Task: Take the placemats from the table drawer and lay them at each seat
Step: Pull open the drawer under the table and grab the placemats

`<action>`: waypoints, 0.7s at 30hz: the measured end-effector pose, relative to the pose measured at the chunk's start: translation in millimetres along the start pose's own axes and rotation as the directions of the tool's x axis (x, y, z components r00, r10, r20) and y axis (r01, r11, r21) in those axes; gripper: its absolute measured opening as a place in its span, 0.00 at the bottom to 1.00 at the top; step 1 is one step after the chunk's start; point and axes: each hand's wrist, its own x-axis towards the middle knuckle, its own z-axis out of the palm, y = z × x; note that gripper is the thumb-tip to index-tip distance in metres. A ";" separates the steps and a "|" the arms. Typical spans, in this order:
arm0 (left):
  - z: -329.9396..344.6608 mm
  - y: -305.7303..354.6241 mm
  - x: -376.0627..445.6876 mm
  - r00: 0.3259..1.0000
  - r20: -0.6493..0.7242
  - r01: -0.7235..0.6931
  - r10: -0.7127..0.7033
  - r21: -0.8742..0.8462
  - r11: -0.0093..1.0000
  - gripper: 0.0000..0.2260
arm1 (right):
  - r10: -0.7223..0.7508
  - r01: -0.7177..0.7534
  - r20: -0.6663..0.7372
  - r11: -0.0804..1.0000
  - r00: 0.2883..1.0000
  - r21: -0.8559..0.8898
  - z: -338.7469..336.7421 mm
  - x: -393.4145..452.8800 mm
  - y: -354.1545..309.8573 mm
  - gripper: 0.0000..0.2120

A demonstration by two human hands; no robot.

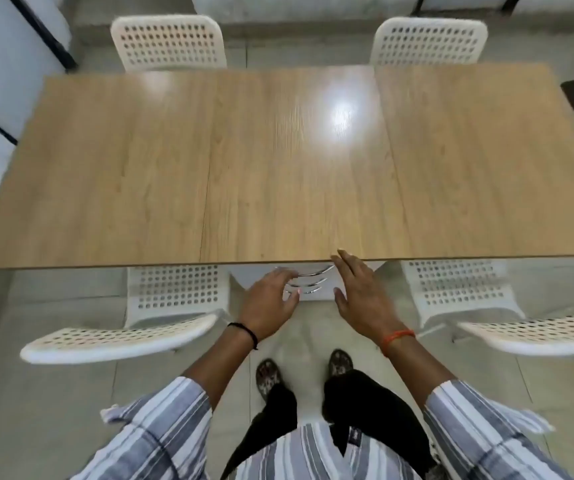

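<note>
Dining area, domestic or canteen type. One long wood-grain tabletop (278,168); four white perforated chairs (169,41), two along each long edge. Pale tiled floor (53,410).

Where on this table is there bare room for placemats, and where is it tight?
The whole wooden tabletop shows bare between the far chairs and near edge. It is tight under that edge: both hands crowd the drawer handles between near chairs.

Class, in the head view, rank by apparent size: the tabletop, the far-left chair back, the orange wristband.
1. tabletop
2. far-left chair back, though distance shrinks it
3. orange wristband
</note>
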 end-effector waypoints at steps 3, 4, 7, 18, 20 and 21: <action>20.9 -9.2 9.5 0.989 0.143 0.034 -0.049 0.107 0.994 0.21 | 0.034 -0.026 0.110 0.997 0.993 -0.076 12.7 8.4 12.1 0.33; 26.6 -12.3 12.6 0.980 0.184 0.048 -0.074 0.145 0.988 0.23 | 0.041 -0.027 0.139 0.994 0.989 -0.105 17.1 10.3 17.0 0.34; 46.4 -22.5 20.7 0.967 0.236 0.041 -0.098 0.234 0.971 0.27 | 0.026 0.002 0.151 0.983 0.988 -0.182 28.1 13.8 29.6 0.36; 82.8 -42.3 47.8 0.954 0.247 0.046 -0.172 0.445 0.894 0.30 | 0.042 -0.017 0.195 0.991 0.980 -0.129 38.1 18.7 26.9 0.40; 85.8 -44.9 47.7 0.962 0.222 0.037 -0.161 0.477 0.878 0.30 | 0.043 -0.010 0.219 0.989 0.975 -0.150 35.6 19.7 27.1 0.41; 86.5 -44.9 47.9 0.966 0.205 0.039 -0.157 0.483 0.874 0.29 | 0.048 -0.010 0.232 0.987 0.971 -0.161 34.3 20.4 27.0 0.41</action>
